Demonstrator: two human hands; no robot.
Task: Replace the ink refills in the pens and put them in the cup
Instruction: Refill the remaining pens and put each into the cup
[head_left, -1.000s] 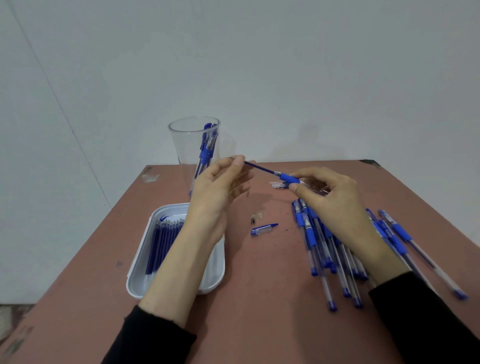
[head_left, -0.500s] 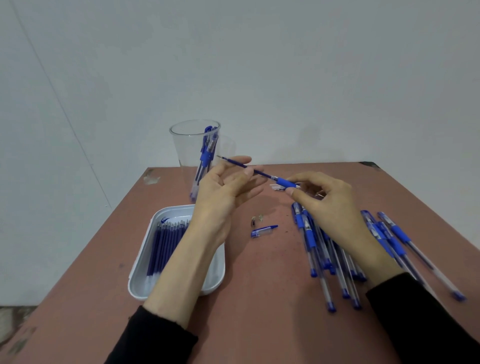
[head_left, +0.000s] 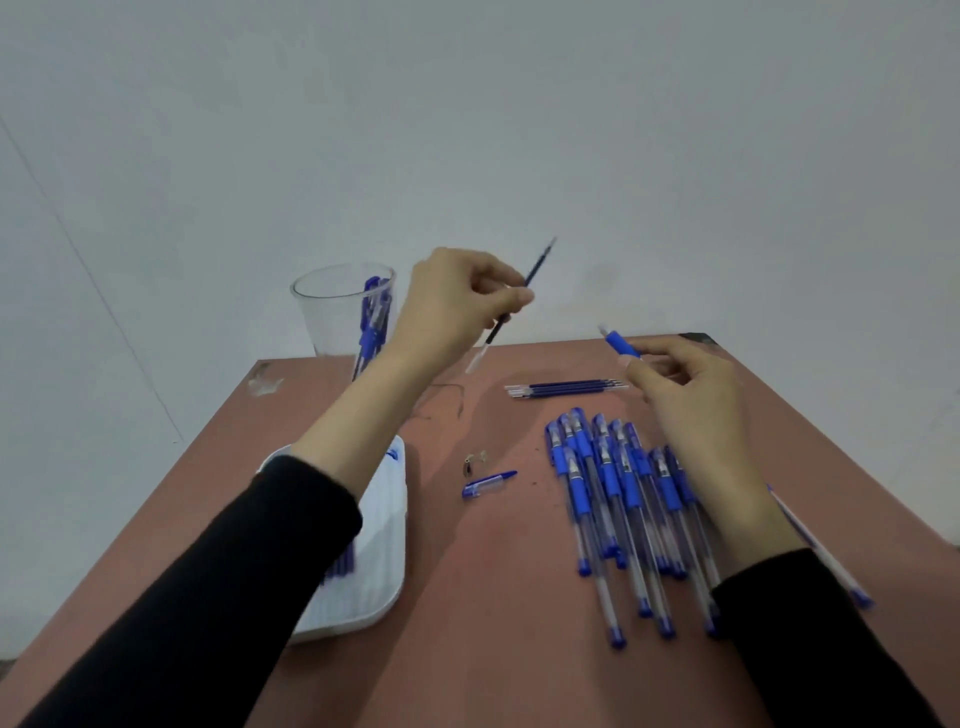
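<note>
Left grip (head_left: 457, 306) pinches the refill (head_left: 537, 262) up above the worktop's (head_left: 493, 597) far edge, right grip (head_left: 685, 395) holds the pen barrel (head_left: 621, 344), so I'd park that refill with the loose refills (head_left: 566, 388) there, not the tray (head_left: 400, 519).

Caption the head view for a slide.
Left hand holds a refill, right hand a pen barrel, above pens on the table.

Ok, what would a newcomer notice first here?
The two raised hands: the left hand pinches a thin ink refill tilted up, the right hand holds a blue-gripped pen barrel apart from it. Below the right hand lies a heap of blue pens on the brown table; a clear cup with pens stands at the far left.
</note>
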